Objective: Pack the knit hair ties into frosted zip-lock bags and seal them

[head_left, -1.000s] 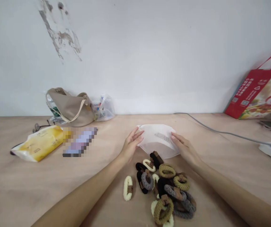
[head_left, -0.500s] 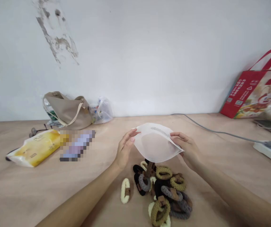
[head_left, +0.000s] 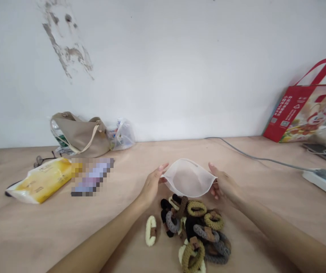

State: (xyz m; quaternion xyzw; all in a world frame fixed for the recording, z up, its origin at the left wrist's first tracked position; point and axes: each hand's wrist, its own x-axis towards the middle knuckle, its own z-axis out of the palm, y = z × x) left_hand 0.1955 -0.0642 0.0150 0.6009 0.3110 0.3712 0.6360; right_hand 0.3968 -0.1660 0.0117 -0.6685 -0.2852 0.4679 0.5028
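Note:
My left hand [head_left: 153,185] and my right hand [head_left: 224,185] hold a translucent white plastic pouch [head_left: 188,179] by its opposite corners, just above the table. The pouch bows into a shallow curve between them. Right below it lies a heap of several knitted hair ties [head_left: 199,231] in black, grey, olive and cream, each with a brown tab. My right hand is nearest the heap. One cream hair tie [head_left: 150,231] lies apart, below my left hand. The pouch hides nothing of the heap except its far edge.
A beige handbag [head_left: 79,135] and a plastic bag [head_left: 121,135] stand by the wall. Glasses [head_left: 41,161], a yellow packet [head_left: 40,181] and a pixelated item [head_left: 91,177] lie left. On the right are a red gift bag [head_left: 302,113], grey cable [head_left: 259,156] and power strip [head_left: 322,182].
Both hands have lowered the pouch toward the table and the hair ties, and its curve now shows a rounder shape. The view has tilted slightly.

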